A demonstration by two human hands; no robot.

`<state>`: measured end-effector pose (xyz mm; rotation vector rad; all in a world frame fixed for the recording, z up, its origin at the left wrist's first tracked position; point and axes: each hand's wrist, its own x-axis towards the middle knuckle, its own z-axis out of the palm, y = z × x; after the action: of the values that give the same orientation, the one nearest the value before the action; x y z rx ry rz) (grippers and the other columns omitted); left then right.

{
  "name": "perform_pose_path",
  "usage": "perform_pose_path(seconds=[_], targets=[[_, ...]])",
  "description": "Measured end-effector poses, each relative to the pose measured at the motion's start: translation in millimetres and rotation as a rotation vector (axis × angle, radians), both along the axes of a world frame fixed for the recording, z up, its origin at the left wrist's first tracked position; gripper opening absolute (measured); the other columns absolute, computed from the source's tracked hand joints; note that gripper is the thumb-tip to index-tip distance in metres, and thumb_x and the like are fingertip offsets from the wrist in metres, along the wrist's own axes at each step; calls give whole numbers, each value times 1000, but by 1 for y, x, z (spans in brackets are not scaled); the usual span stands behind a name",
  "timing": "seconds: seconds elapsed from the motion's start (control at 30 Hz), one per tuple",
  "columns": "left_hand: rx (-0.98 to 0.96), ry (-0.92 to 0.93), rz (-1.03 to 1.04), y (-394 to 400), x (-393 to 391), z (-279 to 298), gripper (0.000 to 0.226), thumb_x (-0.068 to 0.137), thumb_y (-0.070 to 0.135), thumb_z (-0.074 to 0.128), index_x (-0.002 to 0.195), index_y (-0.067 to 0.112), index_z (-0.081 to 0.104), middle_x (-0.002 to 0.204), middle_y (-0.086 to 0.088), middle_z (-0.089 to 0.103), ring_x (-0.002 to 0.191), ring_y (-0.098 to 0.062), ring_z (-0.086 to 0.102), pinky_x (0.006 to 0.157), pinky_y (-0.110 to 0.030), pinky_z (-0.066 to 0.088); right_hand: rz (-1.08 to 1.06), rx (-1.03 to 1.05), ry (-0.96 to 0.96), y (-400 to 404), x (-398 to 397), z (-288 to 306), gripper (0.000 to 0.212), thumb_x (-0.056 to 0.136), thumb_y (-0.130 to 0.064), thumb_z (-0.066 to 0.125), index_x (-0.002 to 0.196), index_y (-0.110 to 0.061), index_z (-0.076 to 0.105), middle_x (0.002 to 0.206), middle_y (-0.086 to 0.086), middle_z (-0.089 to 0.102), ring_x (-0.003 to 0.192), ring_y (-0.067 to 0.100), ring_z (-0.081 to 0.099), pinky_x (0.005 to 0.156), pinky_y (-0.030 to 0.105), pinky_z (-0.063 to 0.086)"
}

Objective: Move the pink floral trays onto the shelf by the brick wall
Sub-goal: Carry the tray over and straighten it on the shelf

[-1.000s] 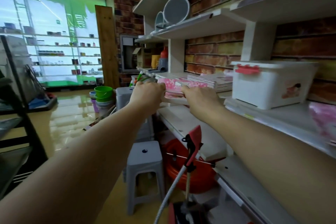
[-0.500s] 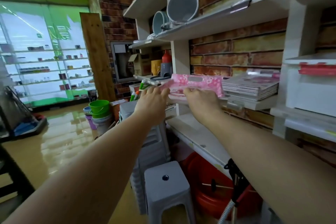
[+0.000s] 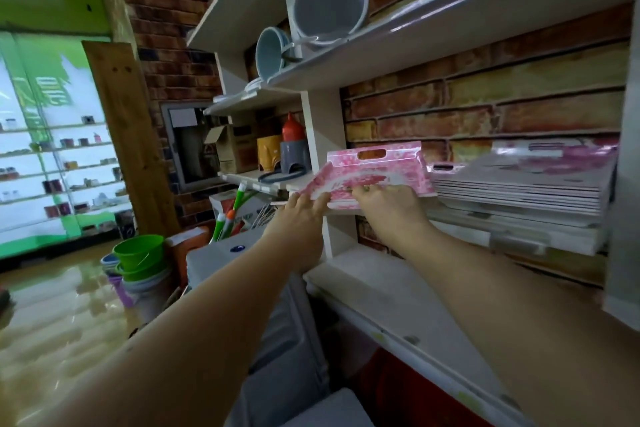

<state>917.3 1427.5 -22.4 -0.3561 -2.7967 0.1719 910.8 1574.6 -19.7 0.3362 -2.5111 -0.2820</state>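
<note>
Holding a pink floral tray (image 3: 372,173) at its near edge, both hands reach forward at chest height toward a white shelf (image 3: 349,210) set against a brick wall (image 3: 485,111). The left hand (image 3: 303,215) grips the tray's near left corner; the right hand (image 3: 389,203) lies just beside it with fingers curled over the near rim. The tray is tilted, far edge raised, with a slot handle cut through the far rim, and its near edge sits at the shelf's front lip. Whether it rests on the shelf cannot be told. To its right lies a stack of flat trays (image 3: 519,191), touching or almost touching it. Above, grey buckets (image 3: 329,3) lie on their sides on a higher shelf.

The tray looks thin, stiff and light, probably glossy and a little slippery. Holding both sides of the rim, or the slot handle, should keep it level while it slides in.
</note>
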Motion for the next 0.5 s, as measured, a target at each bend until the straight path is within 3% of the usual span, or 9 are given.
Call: perform_pose_path(seconds=[0.2,0.5], targets=[[22,-6,-102,-17,-123,1,73,92,16,52,150,18,9,153,-14,20,143,-32,15,117,-43,22,-131,36,-15,-21,-97,4,45,93,-1,45,138,-7,39,126,11,60,113,28,61,89,37,48],[41,9,-417,-21,-307,-21,53,99,31,38,148,19,20,150,-13,31,139,-29,26,114,-41,25,-462,11,-62,-38,-239,-24,49,91,1,48,138,-7,38,121,10,63,109,28,63,85,35,50]])
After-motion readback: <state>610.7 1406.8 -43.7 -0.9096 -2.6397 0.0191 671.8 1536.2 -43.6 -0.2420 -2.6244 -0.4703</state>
